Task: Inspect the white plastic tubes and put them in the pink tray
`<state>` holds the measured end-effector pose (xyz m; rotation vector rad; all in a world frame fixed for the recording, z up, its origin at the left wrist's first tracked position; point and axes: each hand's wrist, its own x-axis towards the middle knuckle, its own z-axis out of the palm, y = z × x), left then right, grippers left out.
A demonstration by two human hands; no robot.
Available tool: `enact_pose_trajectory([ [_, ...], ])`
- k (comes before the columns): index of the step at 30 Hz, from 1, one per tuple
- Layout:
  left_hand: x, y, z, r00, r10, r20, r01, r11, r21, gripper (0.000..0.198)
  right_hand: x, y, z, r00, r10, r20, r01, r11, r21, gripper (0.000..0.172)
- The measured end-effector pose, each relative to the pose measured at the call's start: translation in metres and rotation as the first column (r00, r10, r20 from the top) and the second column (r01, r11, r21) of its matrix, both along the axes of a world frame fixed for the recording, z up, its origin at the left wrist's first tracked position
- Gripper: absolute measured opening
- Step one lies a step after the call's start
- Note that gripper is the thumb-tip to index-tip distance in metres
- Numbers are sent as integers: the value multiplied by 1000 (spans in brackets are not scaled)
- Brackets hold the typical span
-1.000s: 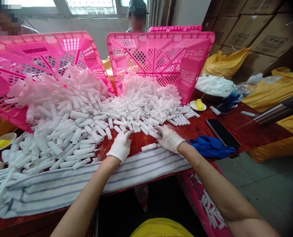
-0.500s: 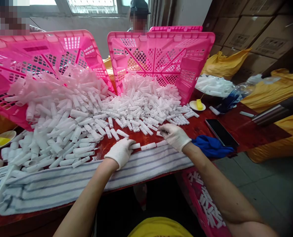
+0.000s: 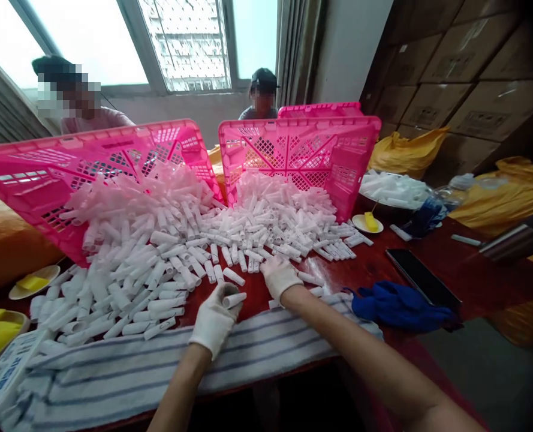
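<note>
My left hand [image 3: 214,321], in a white glove, pinches a short white plastic tube [image 3: 235,299] between thumb and fingers, just above the striped towel's far edge. Also gloved, my right hand [image 3: 280,277] reaches to the near edge of the tube pile [image 3: 275,210], its fingers bent down beside several small tubes [image 3: 252,259]. Its fingertips are mostly hidden, so whatever they grip does not show. A few tubes [image 3: 310,279] lie to the right of my right wrist, partly covered by the forearm.
Pink crates [image 3: 300,127] lie tipped behind the pile. Along the front edge runs a striped towel [image 3: 158,366]. To the right are a blue cloth [image 3: 399,306], a phone [image 3: 421,279] and a dish with a yellow sponge [image 3: 371,222]. Two people [image 3: 262,99] are beyond the crates.
The view has tilted up. My right hand has moved left, from the row of tubes to the pile's edge. My left hand has turned upward and now holds a tube.
</note>
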<state>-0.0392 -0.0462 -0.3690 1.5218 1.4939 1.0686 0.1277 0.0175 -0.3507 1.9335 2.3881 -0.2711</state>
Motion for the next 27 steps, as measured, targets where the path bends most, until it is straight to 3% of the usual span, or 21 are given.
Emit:
enact_pose_trajectory([
  [3, 0, -2, -7, 1000, -7, 8, 7, 1000, -18, 22, 0, 3, 0, 996, -79, -49, 80, 996, 28, 40],
  [6, 0, -1, -13, 999, -52, -12, 51, 999, -16, 20, 11, 0, 2, 988, -54, -143, 60, 998, 36, 35],
  [8, 0, 0, -14, 999, -44, 17, 44, 999, -19, 21, 22, -8, 2, 932, -43, -361, 70, 996, 63, 28],
  [9, 1, 0, -13, 998, -34, 60, 36, 998, -42, 25, 28, -13, 2, 847, -47, -530, 95, 993, 64, 26],
  [10, 2, 0, -11, 993, -27, 118, 37, 996, -81, 29, 32, -18, 2, 706, -57, -706, 118, 992, 38, 26],
  [12, 5, -1, -4, 968, -19, 252, 65, 982, -175, 40, 39, -31, 4, 340, -101, -935, 104, 992, -69, 31],
  [13, 8, -2, 1, 949, -15, 316, 89, 971, -220, 46, 40, -37, 5, 204, -129, -971, 64, 991, -118, 34],
  [15, 14, -6, 11, 900, 11, 436, 127, 950, -286, 56, 40, -48, 9, 49, -184, -982, -19, 983, -185, 37],
  [17, 19, -11, 18, 842, 41, 538, 156, 936, -315, 61, 37, -55, 12, -15, -226, -974, -43, 973, -226, 33],
  [19, 23, -17, 23, 812, 24, 583, 190, 934, -303, 59, 35, -58, 14, -44, -242, -969, -19, 970, -242, 29],
  [21, 27, -21, 25, 820, -23, 573, 212, 940, -266, 52, 35, -59, 19, -7, -226, -974, 17, 974, -226, 26],
  [27, 40, -32, 26, 869, -57, 491, 221, 933, -284, 49, 51, -63, 50, 378, 27, -925, -33, 999, 15, 14],
])
